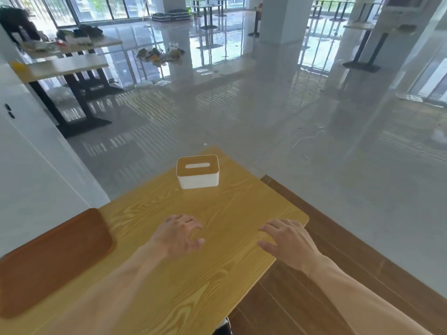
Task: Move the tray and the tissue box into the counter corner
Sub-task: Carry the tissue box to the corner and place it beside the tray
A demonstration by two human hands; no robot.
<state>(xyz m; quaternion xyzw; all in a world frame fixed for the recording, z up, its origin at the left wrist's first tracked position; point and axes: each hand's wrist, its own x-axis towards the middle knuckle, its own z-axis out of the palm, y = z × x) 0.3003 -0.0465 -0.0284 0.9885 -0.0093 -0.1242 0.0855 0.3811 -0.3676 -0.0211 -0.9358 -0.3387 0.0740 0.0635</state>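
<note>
Tissue box [197, 172] sits at the far end of the worktop [193, 274], white with a wooden lid, slot showing white. Brown tray [52, 259] lies flat at the left edge, against the white wall [36, 165], nothing on it. Both hands hover mid-worktop: left hand [177, 235] fingers curled, grip loose and holding nothing; right hand [287, 240] spread, also bare. Glossy floor [266, 105] beyond, tables [67, 66] far left.
</note>
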